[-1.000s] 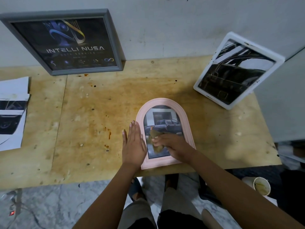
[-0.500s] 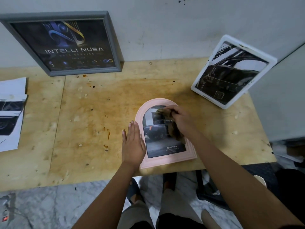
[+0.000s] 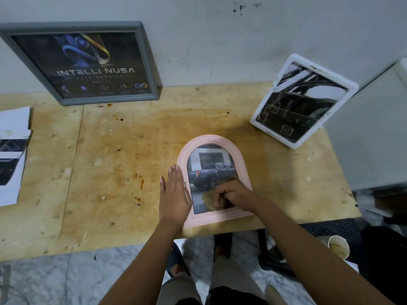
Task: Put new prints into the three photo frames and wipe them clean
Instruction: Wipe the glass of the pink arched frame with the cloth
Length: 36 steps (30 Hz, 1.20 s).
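A pink arched photo frame (image 3: 212, 140) lies flat near the front edge of the wooden table (image 3: 99, 168), holding a print of a dark pickup truck. My left hand (image 3: 174, 192) lies flat with fingers straight on the frame's left side. My right hand (image 3: 231, 195) is closed on a brownish cloth (image 3: 208, 198) pressed to the lower part of the glass. A grey frame (image 3: 141, 56) with a dark poster leans on the wall at back left. A white frame (image 3: 326, 69) with a dark print leans at back right.
Loose prints (image 3: 13, 155) lie at the table's left edge. A paper cup (image 3: 338, 247) stands on the floor at lower right, beside dark objects. My legs and the table's dark legs are below the front edge. A pale panel rises at the right.
My right hand with the cloth went from the lower glass up to the arch, then back down to the lower glass. My left hand stayed on the frame's left side.
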### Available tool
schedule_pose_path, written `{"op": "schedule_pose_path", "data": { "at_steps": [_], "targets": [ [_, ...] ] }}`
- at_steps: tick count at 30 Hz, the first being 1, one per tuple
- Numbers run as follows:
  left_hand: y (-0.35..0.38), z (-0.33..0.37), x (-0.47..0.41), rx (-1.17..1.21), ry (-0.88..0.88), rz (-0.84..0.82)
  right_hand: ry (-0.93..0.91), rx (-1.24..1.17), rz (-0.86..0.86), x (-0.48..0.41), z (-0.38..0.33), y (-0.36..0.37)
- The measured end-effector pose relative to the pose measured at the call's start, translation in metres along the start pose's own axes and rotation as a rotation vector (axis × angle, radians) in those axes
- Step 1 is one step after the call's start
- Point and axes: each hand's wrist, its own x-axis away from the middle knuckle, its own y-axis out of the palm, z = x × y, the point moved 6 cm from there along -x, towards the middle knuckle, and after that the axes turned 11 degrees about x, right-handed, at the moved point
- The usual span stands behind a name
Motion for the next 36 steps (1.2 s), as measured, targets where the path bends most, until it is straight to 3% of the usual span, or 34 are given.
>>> {"op": "schedule_pose_path", "data": {
  "at_steps": [3, 6, 8, 9, 14, 17, 20, 27, 31, 36],
  "targets": [
    [0.0, 0.0, 0.001, 0.003, 0.011, 0.0, 0.103, -0.16, 0.125, 0.002, -0.004, -0.034],
    [0.0, 0.0, 0.0, 0.016, 0.017, 0.001, 0.271, -0.395, 0.578, 0.011, 0.005, -0.085],
    [-0.001, 0.001, -0.001, 0.017, 0.015, 0.0, 0.306, -0.242, 0.864, 0.018, 0.009, -0.112],
    [-0.002, 0.001, -0.001, 0.016, 0.013, 0.0, 0.302, -0.109, 0.921, 0.019, 0.009, -0.118],
    [-0.002, 0.001, -0.002, 0.033, 0.017, 0.003, 0.338, 0.483, 0.973, 0.027, 0.026, -0.11],
    [-0.003, 0.001, -0.001, 0.029, 0.034, 0.008, 0.383, 0.61, 0.845, 0.031, 0.049, -0.09],
    [-0.005, 0.0, -0.001, 0.055, 0.022, 0.006, 0.372, 0.682, 0.831, 0.037, 0.052, -0.078],
    [-0.025, 0.0, 0.005, 0.143, -0.052, 0.159, 0.195, 0.546, 0.902, 0.04, 0.029, -0.047],
    [-0.035, -0.006, 0.009, 0.243, -0.145, 0.227, 0.264, 0.424, 0.918, 0.041, 0.035, -0.031],
    [-0.034, -0.005, 0.014, 0.379, -0.092, 0.263, 0.377, 0.252, 0.927, 0.042, 0.039, -0.022]
  ]
}}
